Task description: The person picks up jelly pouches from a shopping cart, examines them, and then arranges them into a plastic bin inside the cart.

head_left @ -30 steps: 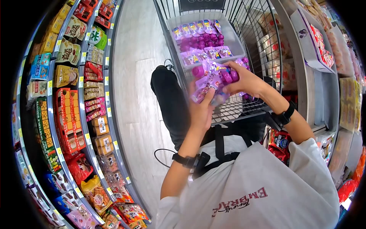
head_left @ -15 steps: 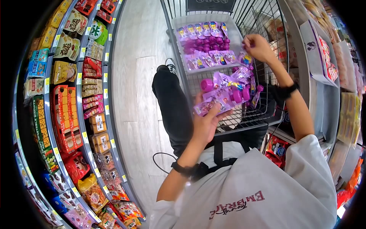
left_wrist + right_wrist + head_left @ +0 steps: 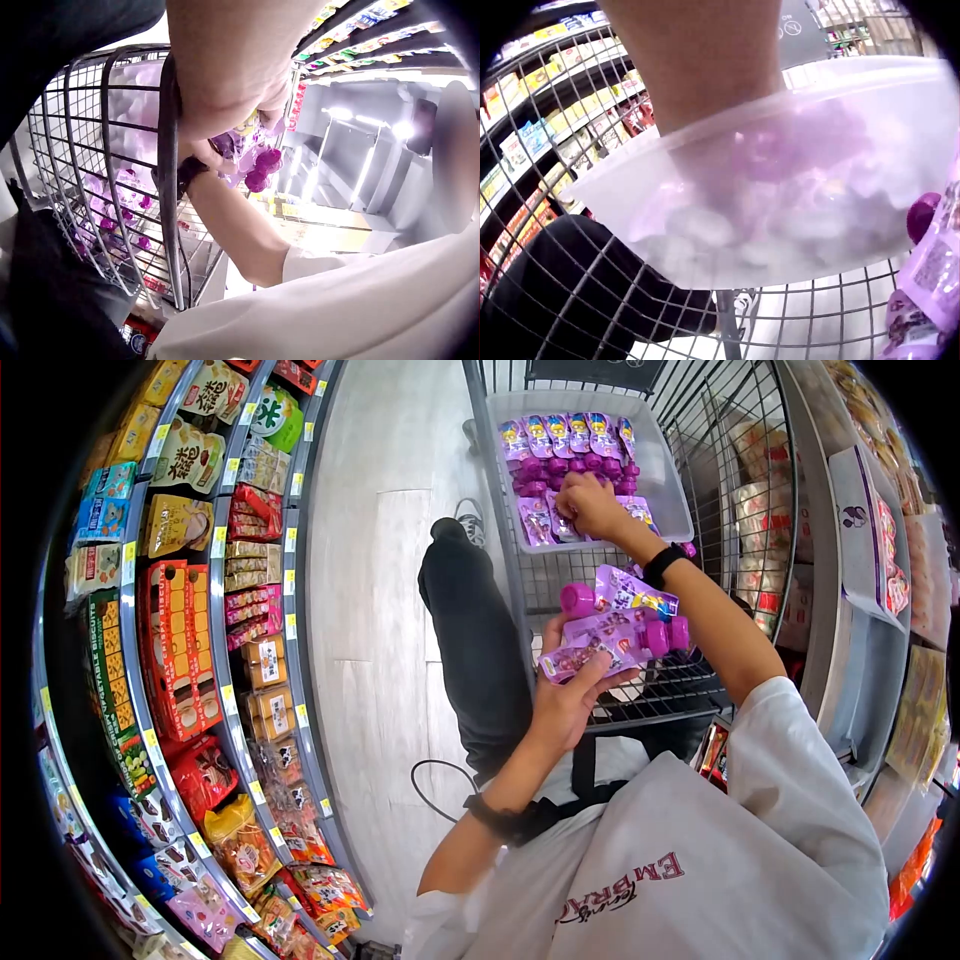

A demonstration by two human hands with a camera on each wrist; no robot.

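Note:
In the head view my left hand (image 3: 568, 705) holds several purple pouches (image 3: 610, 640) with purple caps, thumb on top, above the near part of the cart. My right hand (image 3: 588, 503) reaches into the white bin (image 3: 508, 540), fingers bent down among the front row of pouches; whether they pinch one is hidden. Pouches (image 3: 575, 435) stand in a back row there, caps toward the middle. In the left wrist view the held pouches' caps (image 3: 262, 169) show beside the left hand (image 3: 232, 120). The bin's translucent wall (image 3: 780, 225) hides the right fingers in the right wrist view.
The wire cart (image 3: 660, 710) surrounds the bin, with loose pouches inside it. Snack shelves (image 3: 290, 620) run along the left, beyond the pale floor (image 3: 370, 590). At the right stand a shelf and an open box of red packets (image 3: 865, 550). A bent knee is beside the cart.
My right hand has gone from the held pouches to the bin's right edge, then left into its front row. My left hand keeps its pouches. The head view has shifted, moving the cart rightward in frame.

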